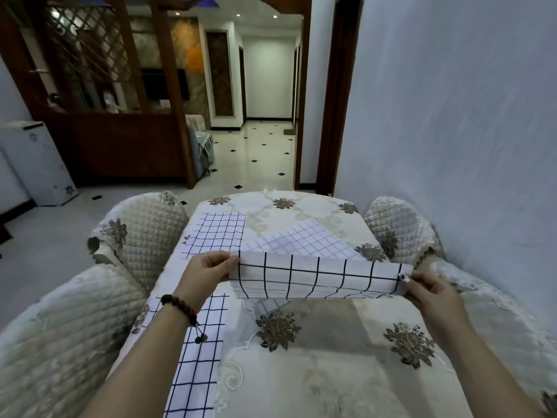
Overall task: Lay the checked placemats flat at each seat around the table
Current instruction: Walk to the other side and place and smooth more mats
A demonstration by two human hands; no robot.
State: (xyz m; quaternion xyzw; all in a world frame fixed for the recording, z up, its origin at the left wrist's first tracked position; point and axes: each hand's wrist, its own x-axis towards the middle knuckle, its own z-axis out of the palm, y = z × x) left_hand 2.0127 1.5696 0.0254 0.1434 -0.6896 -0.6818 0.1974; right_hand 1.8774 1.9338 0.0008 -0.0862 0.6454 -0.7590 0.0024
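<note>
White, black-checked placemats; cream tablecloth, seemingly brownish flowers.

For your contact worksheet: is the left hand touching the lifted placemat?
Touching: the head view shows the left hand pinching the lifted placemat at its edge.

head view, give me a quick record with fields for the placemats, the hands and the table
held placemat: raised above the table, sagging, not yet laid
left hand: pinches its left edge
right hand: pinches its right edge
far left placemat: flat on the table
far right placemat: on the table, skewed at an angle
near left placemat: flat on the table
table: near right part has no mat, below the held placemat
</note>
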